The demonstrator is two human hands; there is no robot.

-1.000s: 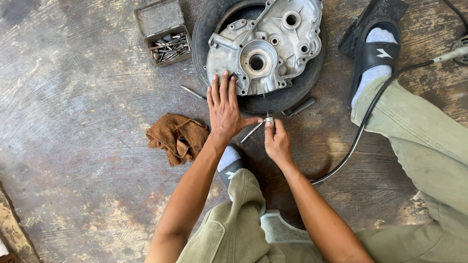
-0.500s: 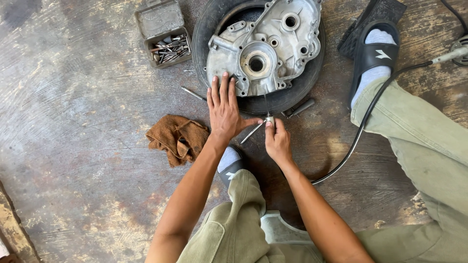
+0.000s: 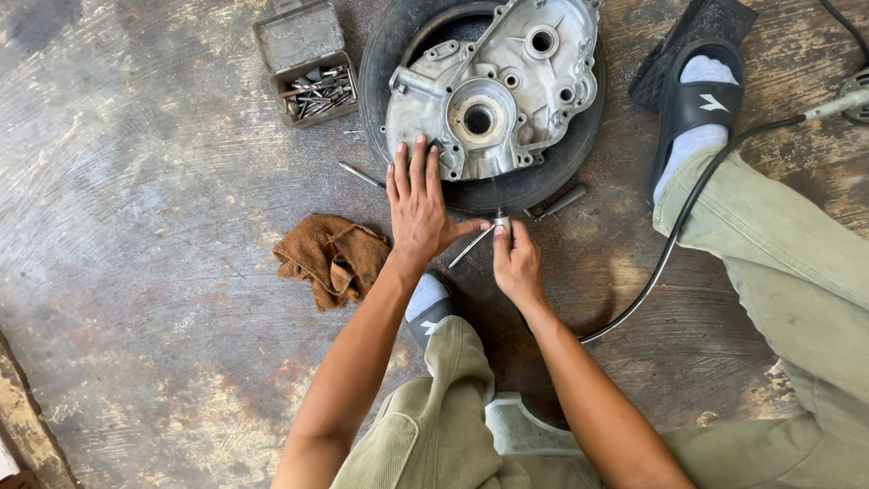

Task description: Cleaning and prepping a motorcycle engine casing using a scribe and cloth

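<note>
My right hand (image 3: 518,267) pinches a small metal socket (image 3: 501,220) upright just below the tyre (image 3: 398,54), its thin rod (image 3: 471,246) slanting down-left under my flat, open left hand (image 3: 418,210).

Single head-worn view, looking straight down from seated height at concrete floor (image 3: 136,226). Close range: forearms, knees, tyre (image 3: 561,172) with metal casing (image 3: 507,81) fill frame. No second view to overlap.
</note>
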